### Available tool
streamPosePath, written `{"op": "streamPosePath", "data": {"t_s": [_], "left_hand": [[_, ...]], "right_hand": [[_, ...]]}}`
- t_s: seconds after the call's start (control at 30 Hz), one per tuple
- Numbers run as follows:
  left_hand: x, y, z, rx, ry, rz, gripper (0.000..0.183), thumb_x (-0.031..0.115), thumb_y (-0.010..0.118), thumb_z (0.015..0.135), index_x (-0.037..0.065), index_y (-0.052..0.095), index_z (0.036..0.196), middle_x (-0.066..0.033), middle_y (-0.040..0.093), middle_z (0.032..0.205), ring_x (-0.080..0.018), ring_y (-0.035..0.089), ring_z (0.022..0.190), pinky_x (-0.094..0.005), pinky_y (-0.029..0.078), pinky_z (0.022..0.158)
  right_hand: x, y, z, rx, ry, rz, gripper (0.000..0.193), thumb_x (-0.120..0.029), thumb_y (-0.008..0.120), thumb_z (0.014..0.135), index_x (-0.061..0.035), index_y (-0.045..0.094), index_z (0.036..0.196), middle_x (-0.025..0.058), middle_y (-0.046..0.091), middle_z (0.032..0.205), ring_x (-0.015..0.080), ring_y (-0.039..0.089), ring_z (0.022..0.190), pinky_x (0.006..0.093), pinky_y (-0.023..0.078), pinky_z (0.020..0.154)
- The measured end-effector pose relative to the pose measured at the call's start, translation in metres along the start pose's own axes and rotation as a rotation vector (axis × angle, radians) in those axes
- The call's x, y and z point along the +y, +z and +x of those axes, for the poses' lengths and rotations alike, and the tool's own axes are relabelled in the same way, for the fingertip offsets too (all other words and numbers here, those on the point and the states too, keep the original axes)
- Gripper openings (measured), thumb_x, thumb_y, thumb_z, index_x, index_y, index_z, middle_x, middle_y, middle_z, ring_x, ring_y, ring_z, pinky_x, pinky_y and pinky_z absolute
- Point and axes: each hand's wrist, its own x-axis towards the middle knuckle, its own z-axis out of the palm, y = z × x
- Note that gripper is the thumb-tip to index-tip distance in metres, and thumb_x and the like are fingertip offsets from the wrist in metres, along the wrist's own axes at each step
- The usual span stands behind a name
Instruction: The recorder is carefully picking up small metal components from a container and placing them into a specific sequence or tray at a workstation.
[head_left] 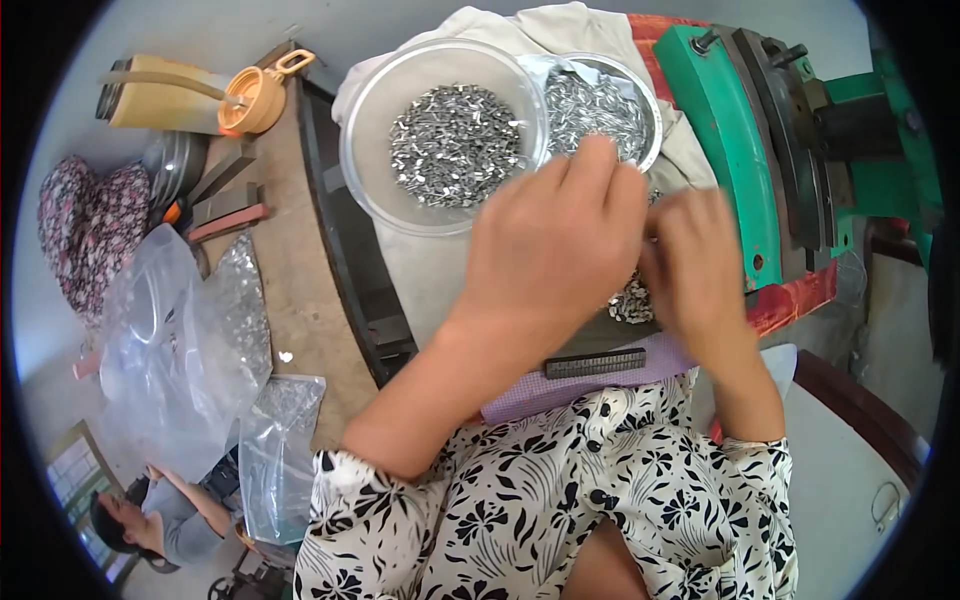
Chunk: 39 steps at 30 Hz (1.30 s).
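Observation:
My left hand [555,235] is closed, knuckles up, above the near side of a steel bowl [655,150] of shiny slender metal pieces [592,108]. Close beside it, my right hand [700,255] is curled inward and slightly blurred, fingertips near the left hand. Whatever the fingers of either hand pinch is hidden or too small to name. Under the hands shows part of a heap of small metal parts [630,303]. A black ribbed bar [596,363] rests on purple cloth [525,398] in front of me. Left of the steel bowl, a clear plastic bowl [362,185] contains many small metal pieces [455,145].
A green machine [715,150] stands at the right. On the brown table [310,250] at left are an orange-lidded jug [170,95], metal bars [225,203] and plastic bags [165,350]. Pale cloth [410,265] lies under the bowls. Another person [165,520] is at lower left.

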Motion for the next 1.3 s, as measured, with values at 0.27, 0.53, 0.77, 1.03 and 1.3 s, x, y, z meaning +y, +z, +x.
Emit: {"op": "streamPosePath", "data": {"t_s": [0.27, 0.53, 0.77, 1.03, 1.3], "left_hand": [[0.001, 0.025, -0.015, -0.145, 0.093, -0.015, 0.019, 0.006, 0.063, 0.079, 0.002, 0.062, 0.097, -0.0078, 0.055, 0.088, -0.0219, 0.063, 0.083, -0.0340, 0.053, 0.066], [-0.002, 0.016, -0.084, -0.371, 0.069, -0.075, 0.035, 0.009, 0.060, 0.083, -0.002, 0.063, 0.116, -0.0151, 0.055, 0.139, -0.0296, 0.054, 0.127, -0.0386, 0.048, 0.095], [0.003, -0.001, -0.107, -0.398, 0.080, -0.163, 0.034, 0.008, 0.061, 0.080, -0.002, 0.066, 0.113, -0.0119, 0.061, 0.130, -0.0270, 0.060, 0.118, -0.0373, 0.048, 0.094], [-0.008, -0.012, -0.111, -0.349, -0.338, -0.393, 0.022, 0.003, 0.066, 0.085, 0.006, 0.067, 0.106, -0.0102, 0.062, 0.116, -0.0301, 0.063, 0.099, -0.0379, 0.052, 0.082], [-0.016, -0.018, -0.106, -0.300, -0.384, -0.347, 0.014, -0.001, 0.072, 0.081, 0.003, 0.066, 0.093, -0.0077, 0.061, 0.105, -0.0254, 0.066, 0.083, -0.0353, 0.053, 0.071]], "right_hand": [[0.025, 0.003, 0.034, 0.104, 0.010, -0.033, 0.015, -0.004, 0.070, 0.081, -0.0050, 0.068, 0.096, 0.0097, 0.058, 0.087, 0.0304, 0.055, 0.086, 0.0413, 0.047, 0.074], [-0.020, 0.018, -0.051, -0.160, 0.100, 0.012, 0.047, -0.006, 0.073, 0.076, -0.0121, 0.068, 0.122, 0.0084, 0.057, 0.133, 0.0348, 0.048, 0.122, 0.0440, 0.043, 0.101], [-0.019, 0.019, -0.077, -0.100, 0.110, -0.065, 0.042, -0.012, 0.079, 0.073, -0.0200, 0.074, 0.114, 0.0095, 0.057, 0.137, 0.0362, 0.043, 0.127, 0.0440, 0.037, 0.105], [-0.012, 0.006, -0.072, -0.101, 0.140, -0.042, 0.029, -0.012, 0.081, 0.069, -0.0202, 0.078, 0.096, 0.0085, 0.060, 0.132, 0.0380, 0.041, 0.128, 0.0457, 0.029, 0.108], [-0.018, 0.008, -0.068, -0.040, 0.161, 0.078, 0.022, -0.013, 0.083, 0.066, -0.0176, 0.075, 0.087, 0.0051, 0.063, 0.124, 0.0353, 0.043, 0.124, 0.0452, 0.030, 0.105]]}}
